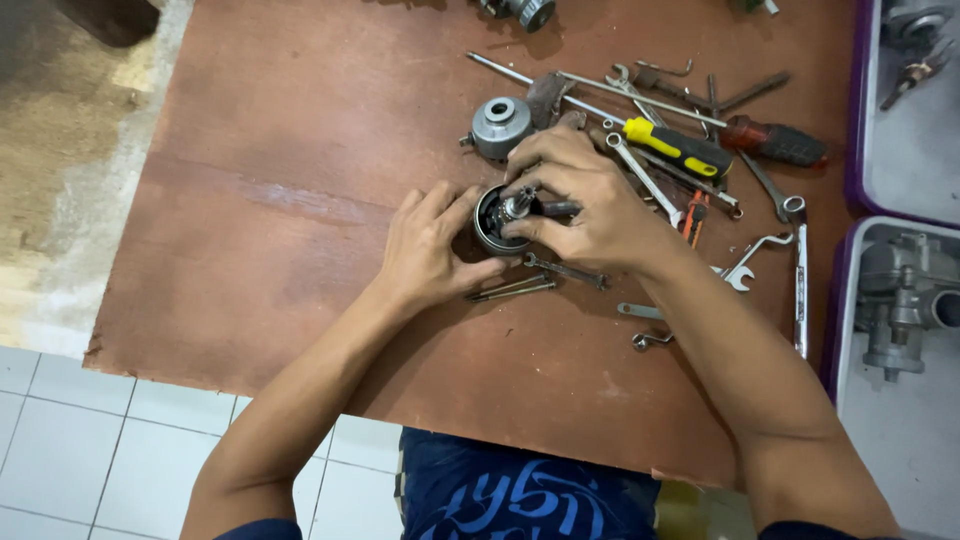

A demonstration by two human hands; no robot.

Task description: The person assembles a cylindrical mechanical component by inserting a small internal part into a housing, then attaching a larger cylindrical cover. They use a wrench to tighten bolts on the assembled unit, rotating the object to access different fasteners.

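Round metal housing (497, 222) sits near the middle of the brown board surface (280, 200), with a short metal shaft (516, 203) standing out of its open top. Your left hand (430, 250) is cupped against the housing's left and lower rim, fingers curled around it and holding it steady. Your right hand (580, 200) reaches over from the right; its thumb and fingertips are pinched closed around the shaft and the dark part just beside it, so much of the housing's right side is hidden under the fingers.

Just below the housing, two thin bolts (512, 290) lie side by side near your left thumb, and a small wrench (565, 270) lies just beside your right hand. Above the housing, close to your right knuckles, a grey round cover (498, 124) rests on the surface.

To the right, a crowded pile of tools lies close behind your right hand: a yellow-and-black screwdriver (680, 148), a red-and-black screwdriver (775, 142), long rods (640, 98), and several open-end and ring spanners (798, 270). A small hook-shaped piece (650, 340) lies near your right forearm.

At the right edge, two purple-rimmed trays (855, 120) hold grey cast metal parts (900, 300). White floor tiles (100, 450) show below the surface.
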